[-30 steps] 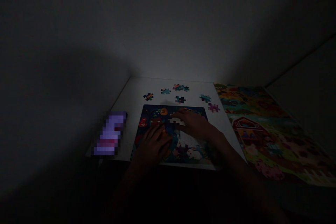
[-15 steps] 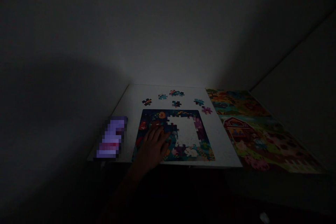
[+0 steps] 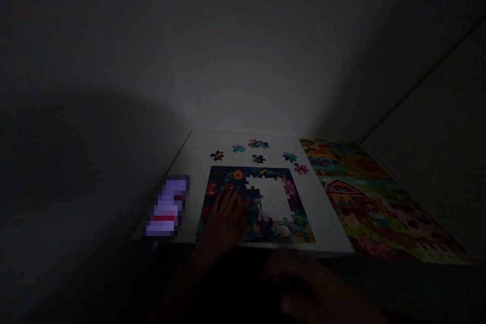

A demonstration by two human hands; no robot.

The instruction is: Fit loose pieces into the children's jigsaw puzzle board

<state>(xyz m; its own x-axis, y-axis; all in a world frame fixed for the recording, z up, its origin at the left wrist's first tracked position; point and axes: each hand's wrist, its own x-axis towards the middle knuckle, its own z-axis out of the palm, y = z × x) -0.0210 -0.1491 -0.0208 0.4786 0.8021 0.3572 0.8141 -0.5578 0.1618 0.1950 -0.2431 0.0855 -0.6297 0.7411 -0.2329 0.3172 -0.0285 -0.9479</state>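
Dimly, the pale wall (image 3: pixel 246 61) backs a white table (image 3: pixel 322 217), and that poor light is perhaps the chief hazard: dark shapes could be misread or pressed in at the wrong turn. Along the table's right side lie two bright sheets, a farm picture (image 3: pixel 379 215) and another animal picture (image 3: pixel 337 154) beyond it; a sleeve catching an edge might shift them. The puzzle (image 3: pixel 253 194) sits near the front edge, part-filled, with a white gap right of its middle. On its left part rests the left hand (image 3: pixel 224 220), flat, fingers a little spread and pinching nothing visible; if its palm slid, joined parts could drag or buckle. Low before the front edge, the right hand (image 3: pixel 304 283) is dark and blurred, so I cannot tell whether its fingers hold anything; rising carelessly, it could bump the near border. A pixelated lit object (image 3: pixel 167 207) stands close to the table's left edge, where a stray elbow might tip it off. Smallest, the loose pieces (image 3: pixel 258 159) lie beyond the puzzle, several close together, so a hurried grasp could scatter neighbours.
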